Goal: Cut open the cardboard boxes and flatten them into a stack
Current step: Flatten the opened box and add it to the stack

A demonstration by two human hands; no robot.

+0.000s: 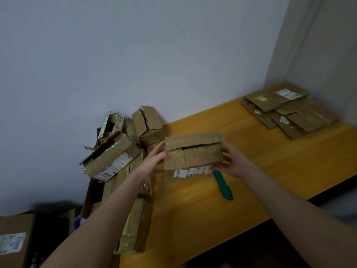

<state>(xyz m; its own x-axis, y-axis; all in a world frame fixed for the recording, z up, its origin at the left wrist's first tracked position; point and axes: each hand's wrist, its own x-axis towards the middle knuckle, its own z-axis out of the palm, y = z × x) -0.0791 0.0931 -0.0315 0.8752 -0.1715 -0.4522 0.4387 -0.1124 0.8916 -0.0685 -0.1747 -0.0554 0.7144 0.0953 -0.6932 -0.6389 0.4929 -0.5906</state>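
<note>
Box: clamped end to end between both sets of fingers, raised off the table, taped top turned up; likely held so for picking where to cut.
Left hand: curled round the left end, thumb on the near face; a steadying grip.
Right hand: wrapped round the right end, thumb at the lower corner; no tool in it.
Seam: split open between the two thumbs, flaps not yet folded out.
Label: on the face below the fingers, toward the wrists.
Cutter: green, flat on the table just beneath the right fingers, not touching them; probably parked within reach for the coming cut.
Pile: unflattened boxes heaped beyond the left knuckles against the wall; the supply side, so plenty of work left, by the look of it.
Stack: flattened sheets well past the right fingertips, in the far corner; apparently kept apart from the cutting spot.
Next: probably box down, right hand freed for the cutter.
Risk: blade sliding toward left fingers kept on the end.
</note>
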